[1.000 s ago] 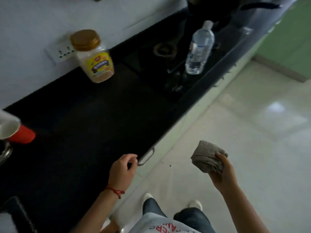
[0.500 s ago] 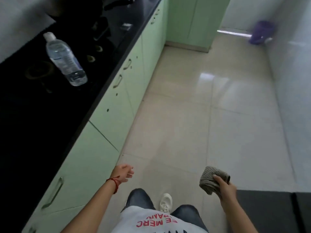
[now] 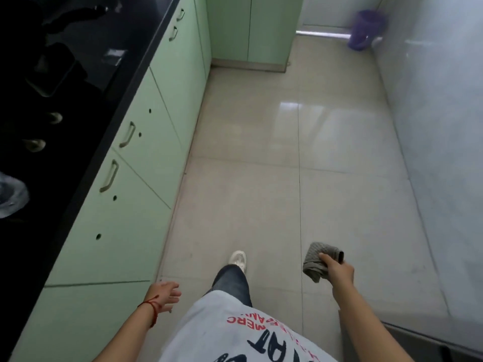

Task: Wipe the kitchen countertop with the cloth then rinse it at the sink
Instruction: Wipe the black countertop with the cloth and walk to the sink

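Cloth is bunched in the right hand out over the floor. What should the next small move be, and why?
Probably keep walking to find the sink: the right hand grips the cloth clear of the black countertop, the left hand is empty, and no sink is in view.

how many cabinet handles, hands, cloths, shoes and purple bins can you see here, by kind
cabinet handles: 4 (one, one, one, one)
hands: 2 (left hand empty, right hand with its grip shut on the cloth)
cloth: 1
shoe: 1
purple bin: 1
total: 9
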`<action>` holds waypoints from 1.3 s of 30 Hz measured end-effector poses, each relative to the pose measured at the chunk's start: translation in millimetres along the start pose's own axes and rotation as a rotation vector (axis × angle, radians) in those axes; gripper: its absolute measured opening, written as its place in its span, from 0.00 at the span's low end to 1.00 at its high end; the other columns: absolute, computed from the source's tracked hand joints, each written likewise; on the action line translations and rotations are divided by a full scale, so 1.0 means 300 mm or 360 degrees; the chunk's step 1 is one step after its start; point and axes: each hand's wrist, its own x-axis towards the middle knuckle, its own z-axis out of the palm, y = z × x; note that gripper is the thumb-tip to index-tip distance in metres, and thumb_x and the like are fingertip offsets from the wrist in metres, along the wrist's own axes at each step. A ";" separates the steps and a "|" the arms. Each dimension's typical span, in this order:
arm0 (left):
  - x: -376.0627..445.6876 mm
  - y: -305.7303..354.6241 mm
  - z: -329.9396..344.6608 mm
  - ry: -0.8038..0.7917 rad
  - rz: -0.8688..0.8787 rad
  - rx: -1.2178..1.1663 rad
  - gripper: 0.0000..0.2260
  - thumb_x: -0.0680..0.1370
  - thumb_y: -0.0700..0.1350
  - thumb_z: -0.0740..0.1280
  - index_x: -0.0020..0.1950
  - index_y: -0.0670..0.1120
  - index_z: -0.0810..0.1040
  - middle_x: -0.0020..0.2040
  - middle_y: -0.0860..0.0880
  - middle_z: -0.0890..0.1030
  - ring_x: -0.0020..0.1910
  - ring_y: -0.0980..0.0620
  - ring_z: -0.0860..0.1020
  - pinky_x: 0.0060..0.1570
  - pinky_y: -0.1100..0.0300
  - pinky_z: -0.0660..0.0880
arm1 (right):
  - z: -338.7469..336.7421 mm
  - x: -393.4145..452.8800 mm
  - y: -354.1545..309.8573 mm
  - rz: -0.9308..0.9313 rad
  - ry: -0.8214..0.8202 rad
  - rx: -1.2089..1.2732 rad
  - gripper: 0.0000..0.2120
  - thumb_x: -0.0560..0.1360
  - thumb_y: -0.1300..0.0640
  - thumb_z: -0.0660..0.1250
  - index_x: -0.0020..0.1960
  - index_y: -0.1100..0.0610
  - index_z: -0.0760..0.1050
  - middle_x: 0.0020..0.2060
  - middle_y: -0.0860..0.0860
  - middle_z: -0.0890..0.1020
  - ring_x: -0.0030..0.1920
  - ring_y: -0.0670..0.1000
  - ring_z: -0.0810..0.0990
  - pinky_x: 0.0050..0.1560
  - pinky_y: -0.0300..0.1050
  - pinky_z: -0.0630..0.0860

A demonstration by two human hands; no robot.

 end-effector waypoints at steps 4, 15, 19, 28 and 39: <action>0.050 0.344 0.053 -0.0056 0.0045 0.0051 0.07 0.77 0.40 0.61 0.39 0.43 0.74 0.35 0.45 0.77 0.34 0.48 0.74 0.36 0.61 0.68 | 0.086 0.135 -0.195 -0.0050 0.0045 -0.0095 0.14 0.70 0.64 0.70 0.54 0.68 0.75 0.44 0.60 0.78 0.46 0.58 0.77 0.53 0.55 0.75; 0.154 1.347 0.353 -0.0234 0.0485 0.0193 0.09 0.78 0.42 0.60 0.38 0.46 0.74 0.37 0.48 0.78 0.35 0.52 0.76 0.36 0.61 0.69 | 0.190 0.547 -0.582 -0.0044 0.0160 -0.0298 0.11 0.70 0.63 0.70 0.51 0.65 0.77 0.43 0.59 0.80 0.47 0.60 0.78 0.49 0.52 0.74; 0.233 1.608 0.460 -0.0209 0.0465 0.0171 0.09 0.78 0.42 0.61 0.38 0.47 0.74 0.37 0.48 0.78 0.35 0.52 0.76 0.36 0.61 0.69 | 0.246 0.752 -0.808 -0.0057 0.0192 -0.0319 0.11 0.70 0.63 0.70 0.51 0.65 0.77 0.42 0.58 0.79 0.45 0.58 0.76 0.49 0.50 0.72; 0.355 1.945 0.529 -0.0075 0.0198 -0.0001 0.07 0.78 0.42 0.61 0.41 0.45 0.74 0.37 0.47 0.78 0.35 0.51 0.75 0.37 0.62 0.69 | 0.535 1.088 -1.426 -0.0172 -0.0010 -0.0391 0.07 0.70 0.62 0.70 0.47 0.63 0.76 0.41 0.58 0.79 0.45 0.57 0.77 0.46 0.48 0.71; 0.671 2.586 0.445 0.0055 0.0025 -0.0142 0.09 0.78 0.40 0.61 0.37 0.44 0.72 0.34 0.45 0.76 0.32 0.49 0.73 0.36 0.63 0.66 | 1.097 1.417 -2.032 -0.0228 -0.0164 -0.0414 0.05 0.71 0.63 0.69 0.46 0.62 0.76 0.39 0.57 0.79 0.42 0.56 0.76 0.44 0.47 0.71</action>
